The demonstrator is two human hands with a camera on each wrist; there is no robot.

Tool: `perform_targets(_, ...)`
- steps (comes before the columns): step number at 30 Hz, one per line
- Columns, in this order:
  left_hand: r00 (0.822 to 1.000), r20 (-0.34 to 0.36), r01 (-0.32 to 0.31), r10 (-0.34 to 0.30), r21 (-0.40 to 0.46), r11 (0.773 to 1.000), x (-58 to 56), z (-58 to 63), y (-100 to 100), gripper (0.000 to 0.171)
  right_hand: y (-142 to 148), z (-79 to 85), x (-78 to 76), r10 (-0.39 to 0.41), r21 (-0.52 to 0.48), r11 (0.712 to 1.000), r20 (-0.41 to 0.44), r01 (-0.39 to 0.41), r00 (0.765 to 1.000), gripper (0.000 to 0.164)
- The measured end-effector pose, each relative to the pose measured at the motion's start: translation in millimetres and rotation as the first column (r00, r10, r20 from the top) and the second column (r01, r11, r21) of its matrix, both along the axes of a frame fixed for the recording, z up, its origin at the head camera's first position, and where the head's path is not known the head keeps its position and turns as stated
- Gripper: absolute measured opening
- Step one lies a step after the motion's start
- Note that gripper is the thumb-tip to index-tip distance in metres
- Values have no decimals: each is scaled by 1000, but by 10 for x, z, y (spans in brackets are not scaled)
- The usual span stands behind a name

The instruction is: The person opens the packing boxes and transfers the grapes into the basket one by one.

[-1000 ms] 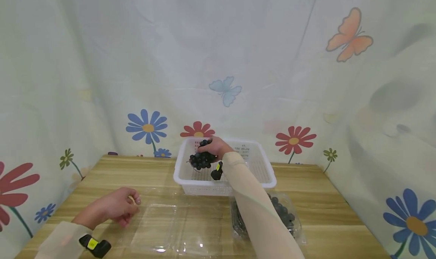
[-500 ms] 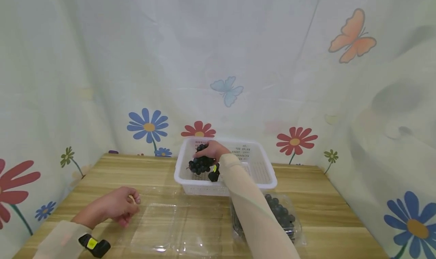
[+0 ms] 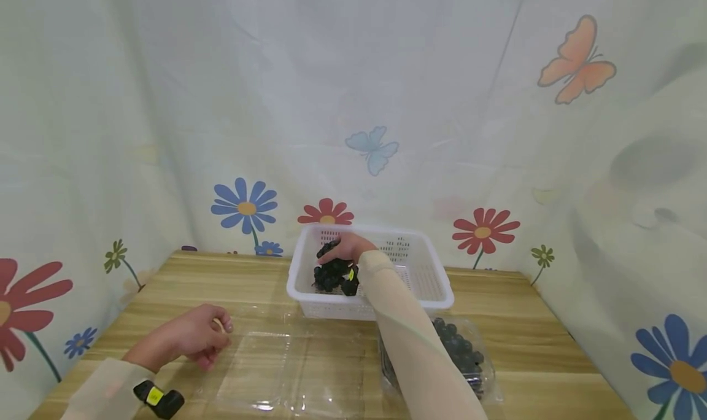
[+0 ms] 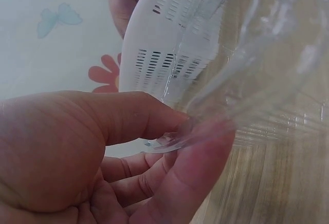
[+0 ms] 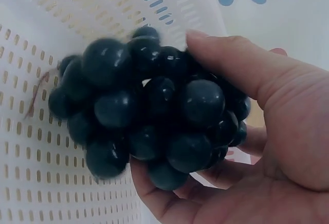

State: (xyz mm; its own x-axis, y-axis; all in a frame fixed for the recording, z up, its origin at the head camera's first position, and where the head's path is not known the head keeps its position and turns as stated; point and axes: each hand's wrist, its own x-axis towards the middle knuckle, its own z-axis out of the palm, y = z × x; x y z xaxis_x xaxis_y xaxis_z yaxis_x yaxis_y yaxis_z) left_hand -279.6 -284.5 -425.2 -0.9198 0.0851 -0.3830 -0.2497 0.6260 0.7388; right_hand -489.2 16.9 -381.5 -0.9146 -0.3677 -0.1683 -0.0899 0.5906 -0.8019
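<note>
My right hand [image 3: 349,248] grips a bunch of dark grapes [image 5: 154,106] inside the white perforated basket [image 3: 371,311] at the back of the table. In the right wrist view the thumb lies on one side of the bunch and the fingers curl beneath it. At the table's left, my left hand [image 3: 201,334] pinches the edge of a clear plastic clamshell box [image 4: 267,70] between thumb and forefinger. The box lies spread in front of the basket, with the wood grain showing through it.
A second clear box [image 3: 486,380] filled with dark grapes [image 3: 461,351] stands at the right front, partly covered by my right forearm. Behind the wooden table [image 3: 530,322] hangs a pale curtain [image 3: 309,88] printed with flowers and butterflies.
My right hand has lowered the grapes deeper into the basket. The left hand keeps its place on the clear box. The head view has shifted slightly.
</note>
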Motion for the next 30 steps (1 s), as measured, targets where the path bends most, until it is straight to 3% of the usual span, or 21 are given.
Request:
perform_targets(4, 1000, 4, 0, 0, -2, 1000, -12, -10, -7, 20, -8, 9, -9, -15, 93, 996, 12, 14, 1000, 50)
perform_targets(11, 1000, -10, 14, -14, 13, 1000, -3, -20, -14, 20, 8, 23, 18, -17, 78, 997, 77, 11, 997, 48)
perform_targets(19, 1000, -2, 4, -4, 20, 1000, -8, -16, -16, 20, 25, 33, -7, 51, 232, 971, 13, -53, 999, 45)
perform_targets(25, 1000, 7, 5, -5, 26, 1000, -4, -8, -20, 20, 36, 44, -5, 72, 291, 954, 5, -71, 997, 47)
perform_targets(30, 1000, -4, 15, -15, 37, 999, 8, -11, -21, 21, 51, 45, -24, 72, 280, 957, 21, -75, 997, 40)
